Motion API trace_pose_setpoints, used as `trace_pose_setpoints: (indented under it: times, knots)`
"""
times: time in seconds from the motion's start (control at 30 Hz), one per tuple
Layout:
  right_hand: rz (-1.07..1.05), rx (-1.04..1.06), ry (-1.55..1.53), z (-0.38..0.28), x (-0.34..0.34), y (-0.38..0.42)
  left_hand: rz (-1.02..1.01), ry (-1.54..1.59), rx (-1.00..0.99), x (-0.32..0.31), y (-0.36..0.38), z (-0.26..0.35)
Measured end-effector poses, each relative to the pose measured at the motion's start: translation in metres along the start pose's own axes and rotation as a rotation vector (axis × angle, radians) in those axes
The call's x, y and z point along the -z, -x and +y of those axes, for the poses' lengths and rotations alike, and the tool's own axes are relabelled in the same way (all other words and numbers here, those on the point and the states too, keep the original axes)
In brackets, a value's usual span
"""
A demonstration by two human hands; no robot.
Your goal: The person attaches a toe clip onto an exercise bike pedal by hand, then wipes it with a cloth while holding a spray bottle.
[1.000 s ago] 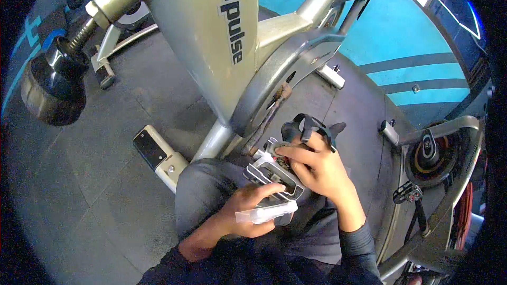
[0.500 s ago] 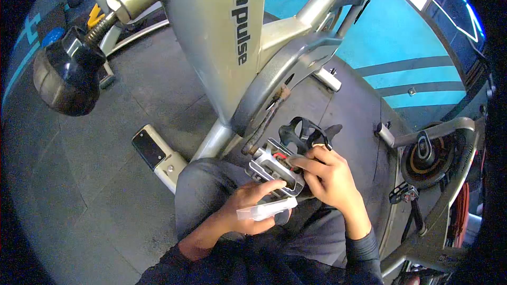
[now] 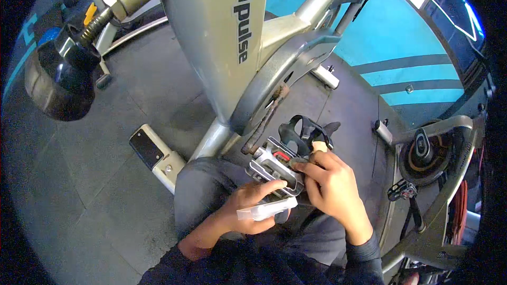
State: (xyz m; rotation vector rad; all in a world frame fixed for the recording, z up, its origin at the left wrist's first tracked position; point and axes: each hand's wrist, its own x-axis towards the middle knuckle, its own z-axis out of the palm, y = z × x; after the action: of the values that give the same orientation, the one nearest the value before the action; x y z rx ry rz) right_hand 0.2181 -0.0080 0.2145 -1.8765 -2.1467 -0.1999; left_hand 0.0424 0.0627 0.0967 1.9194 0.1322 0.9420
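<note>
A metal exercise bike pedal (image 3: 266, 170) with a red part inside sits on a rusty crank arm (image 3: 266, 117) above my lap. My left hand (image 3: 245, 208) steadies the pedal with the thumb on its edge. A clear, whitish plastic case (image 3: 268, 209) lies across the same hand's fingers. My right hand (image 3: 332, 182) is closed at the pedal's right side, its thumb and fingers pinched together. What it pinches is small, greyish and mostly hidden. Behind that hand, the black toe strap (image 3: 303, 129) loops up from the pedal.
The bike's silver frame (image 3: 219, 31) rises in front of me, with a foot bar (image 3: 157, 155) on the dark floor tiles (image 3: 84, 153). A black rounded part (image 3: 60, 82) hangs at left. Another bike (image 3: 425, 153) stands at right, near a blue floor area (image 3: 401, 37).
My right hand has shifted slightly down and right, its fingers still pinched at the pedal. My left hand and the plastic case stay in place. The view has tilted a little.
</note>
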Motion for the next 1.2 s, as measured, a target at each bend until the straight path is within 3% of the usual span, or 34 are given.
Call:
trace_pose_setpoints:
  times: [0.17, 0.27, 0.33, 0.47, 0.53, 0.63, 0.87, 0.97, 1.2]
  knots:
    - [0.093, 0.001, -0.136, 0.001, 0.007, 0.003, 0.017, -0.034, -0.02, -0.002, 0.004, -0.005]
    - [0.206, -0.232, -0.27, 0.009, 0.017, 0.006, 0.043, 0.009, -0.029, -0.006, 0.005, -0.009]
    - [0.241, -0.246, -0.328, 0.009, 0.014, 0.006, 0.009, 0.044, -0.013, -0.005, 0.004, -0.008]
    - [0.084, -0.094, -0.4, 0.009, 0.002, 0.001, 0.015, 0.071, -0.024, -0.004, 0.002, -0.006]
    - [0.001, 0.003, -0.343, 0.018, -0.005, -0.002, 0.014, -0.046, -0.138, -0.001, -0.003, -0.001]
    - [-0.134, 0.031, -0.293, 0.022, 0.003, -0.013, 0.026, 0.033, -0.031, -0.002, 0.0, -0.001]
    - [-0.189, 0.121, -0.296, 0.029, -0.001, -0.018, 0.05, -0.005, -0.058, -0.003, -0.001, -0.002]
    - [-0.111, 0.258, 0.063, 0.02, -0.005, -0.016, 0.007, -0.004, -0.031, -0.001, 0.001, -0.004]
    - [-0.032, 0.435, 0.336, 0.02, -0.008, -0.017, 0.053, 0.022, -0.036, -0.007, 0.008, -0.009]
